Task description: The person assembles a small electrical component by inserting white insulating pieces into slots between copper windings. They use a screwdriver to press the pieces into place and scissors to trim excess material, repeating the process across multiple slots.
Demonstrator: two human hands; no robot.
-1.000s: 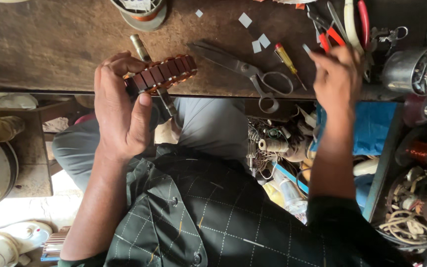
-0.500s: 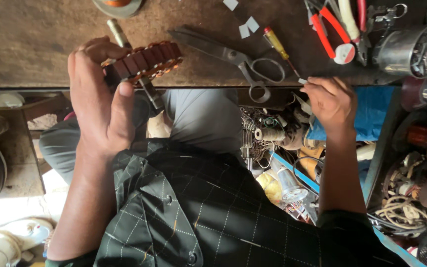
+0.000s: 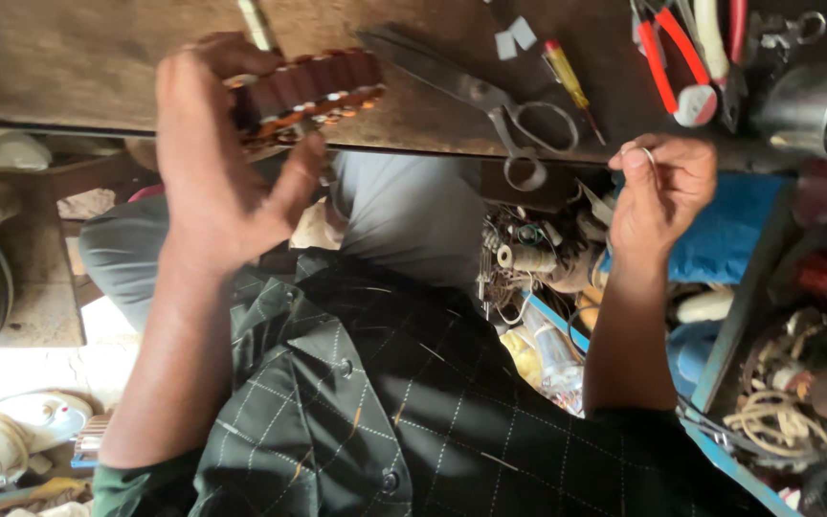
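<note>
My left hand (image 3: 217, 163) grips a ring-shaped motor stator (image 3: 308, 91) with copper windings, holding it over the near edge of the wooden bench (image 3: 78, 67). My right hand (image 3: 662, 191) is raised just below the bench edge, its thumb and forefinger pinched on a small thin white strip (image 3: 645, 153). Large dark scissors (image 3: 476, 91) lie on the bench between my two hands. A small yellow-handled screwdriver (image 3: 565, 72) lies beside the scissors' handles.
Red-handled pliers (image 3: 667, 57) and a metal motor housing (image 3: 815, 105) lie at the bench's right end. Small white paper pieces (image 3: 514, 38) sit near the scissors. Below the bench are an open box of coils and parts (image 3: 538, 258), a blue cloth (image 3: 720, 239) and wire bundles (image 3: 777, 412).
My right hand has drawn back from the bench top to below its edge, now pinching a small strip. My left hand keeps hold of the stator.
</note>
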